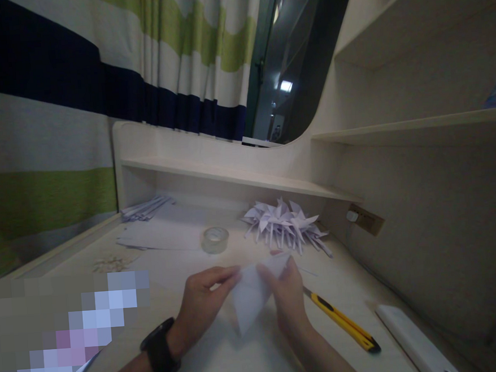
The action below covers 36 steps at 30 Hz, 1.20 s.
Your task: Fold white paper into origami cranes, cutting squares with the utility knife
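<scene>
A white, partly folded piece of paper (251,299) is held just above the pale desk (226,357), between both hands. My left hand (205,305), with a black watch on its wrist, pinches the paper's left edge. My right hand (286,296) grips the paper's right side with the fingers closed over it. The paper's lower point hangs down toward the desk.
A pile of folded white paper cranes (284,223) lies at the back under a low shelf. A roll of clear tape (215,239) and loose sheets (158,232) lie behind my hands. A yellow utility knife (342,321) and a white flat object (411,339) lie to the right.
</scene>
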Motion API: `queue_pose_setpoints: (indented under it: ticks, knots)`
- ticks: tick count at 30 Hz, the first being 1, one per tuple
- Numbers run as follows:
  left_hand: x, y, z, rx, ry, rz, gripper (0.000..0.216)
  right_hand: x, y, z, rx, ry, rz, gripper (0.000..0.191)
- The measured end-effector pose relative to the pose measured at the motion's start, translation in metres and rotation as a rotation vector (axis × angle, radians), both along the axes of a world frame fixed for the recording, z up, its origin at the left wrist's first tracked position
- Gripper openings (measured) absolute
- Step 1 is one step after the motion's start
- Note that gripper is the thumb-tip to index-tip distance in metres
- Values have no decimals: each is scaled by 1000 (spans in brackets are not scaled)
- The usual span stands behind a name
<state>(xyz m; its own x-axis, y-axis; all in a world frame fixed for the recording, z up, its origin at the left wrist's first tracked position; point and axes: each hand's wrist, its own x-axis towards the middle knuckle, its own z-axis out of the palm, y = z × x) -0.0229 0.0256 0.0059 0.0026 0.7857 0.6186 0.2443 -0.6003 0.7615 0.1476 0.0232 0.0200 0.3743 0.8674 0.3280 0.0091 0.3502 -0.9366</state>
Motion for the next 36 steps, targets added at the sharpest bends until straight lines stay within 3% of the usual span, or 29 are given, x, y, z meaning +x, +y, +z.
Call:
queue_pose_setpoints:
  ticks: [11,20,28,36]
  knots:
    - [1,0,1,68,24,-6,10,0,0,-2,-19,13,35,48]
    - [-4,1,3,-43,-37,44,12,18,4,15,27,105,283,33]
    - [-2,-6,13,-106,-76,55,12,28,4,28,0,85,271,35]
    - [-1,-7,14,-131,-106,92,15,34,4,32,15,103,266,31]
